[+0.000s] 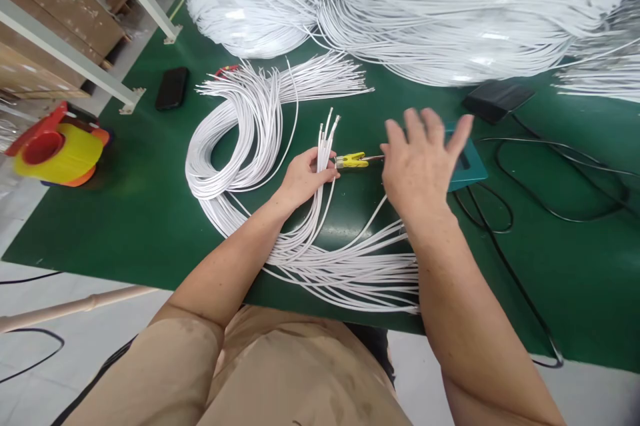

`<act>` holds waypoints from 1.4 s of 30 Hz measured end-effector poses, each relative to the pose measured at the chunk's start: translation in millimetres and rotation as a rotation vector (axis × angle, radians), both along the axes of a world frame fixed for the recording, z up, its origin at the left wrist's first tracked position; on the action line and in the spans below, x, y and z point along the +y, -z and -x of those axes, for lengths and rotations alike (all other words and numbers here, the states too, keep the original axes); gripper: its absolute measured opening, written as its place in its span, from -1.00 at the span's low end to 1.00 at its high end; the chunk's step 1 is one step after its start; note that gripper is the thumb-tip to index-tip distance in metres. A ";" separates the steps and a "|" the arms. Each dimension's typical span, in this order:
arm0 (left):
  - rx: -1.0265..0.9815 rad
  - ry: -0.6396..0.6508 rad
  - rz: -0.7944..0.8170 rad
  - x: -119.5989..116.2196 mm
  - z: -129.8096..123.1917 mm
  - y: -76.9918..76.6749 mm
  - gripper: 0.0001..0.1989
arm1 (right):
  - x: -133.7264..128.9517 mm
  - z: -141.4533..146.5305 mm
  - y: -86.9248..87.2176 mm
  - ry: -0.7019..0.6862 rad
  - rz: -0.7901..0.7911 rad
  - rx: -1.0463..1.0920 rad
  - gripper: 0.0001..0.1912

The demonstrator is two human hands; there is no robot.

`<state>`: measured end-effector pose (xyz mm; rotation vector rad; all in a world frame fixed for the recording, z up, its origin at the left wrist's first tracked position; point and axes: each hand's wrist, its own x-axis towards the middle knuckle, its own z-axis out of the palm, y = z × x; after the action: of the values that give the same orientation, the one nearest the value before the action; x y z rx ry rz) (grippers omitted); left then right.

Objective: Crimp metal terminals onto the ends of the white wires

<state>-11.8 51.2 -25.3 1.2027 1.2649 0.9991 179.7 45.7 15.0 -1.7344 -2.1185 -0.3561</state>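
Observation:
Near the middle of the table, my left hand (306,178) grips several white cables (324,139), their tips pointing up and away. Beside its fingertips is a yellow clip (353,160) with a metal end; whether the fingers touch it I cannot tell. A lead runs from the clip towards a teal box (467,158). My right hand (423,159) is raised in front of that box, partly hiding it, with fingers spread and nothing in them. The gripped cables come from a large looped bundle of white cables (205,153), whose loose ends fan out under my forearms.
Big heaps of white cable (450,13) fill the back of the green table (125,213). A black phone-like object (171,88) and a yellow-and-red tape dispenser (60,146) are at the left. At the right are a black box (497,101) and loose black cords (510,273).

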 end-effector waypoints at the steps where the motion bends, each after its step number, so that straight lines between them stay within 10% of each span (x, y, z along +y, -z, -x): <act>1: -0.023 -0.001 0.021 -0.7 -0.1 -2.2 -0.64 | 0.0 -2.7 0.9 0.063 -0.010 0.019 -0.59; 10: -0.153 -0.066 0.028 -6.0 6.9 -15.7 -0.64 | 1.6 -9.5 -0.8 0.003 0.012 0.136 -0.58; 17: -0.343 -0.036 0.009 -5.9 7.1 -14.8 -0.56 | -22.1 29.9 -15.7 -0.764 0.393 0.215 -0.74; 27: -0.276 -0.069 0.064 -7.5 5.9 -17.6 -0.60 | -31.0 28.5 -30.5 -0.596 1.296 0.395 -0.73; 34: -0.116 0.083 -0.095 -15.3 -2.3 -15.6 -0.66 | -10.1 23.3 -21.3 -0.173 0.541 1.077 -0.79; 42: -0.183 0.079 -0.100 -18.7 -5.5 -18.4 -0.65 | -8.1 27.2 -15.3 -0.250 0.620 1.319 -0.86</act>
<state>-6.3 32.5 -6.9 1.1989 1.0269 1.0989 152.6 37.7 30.4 -1.2445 -1.3687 1.2749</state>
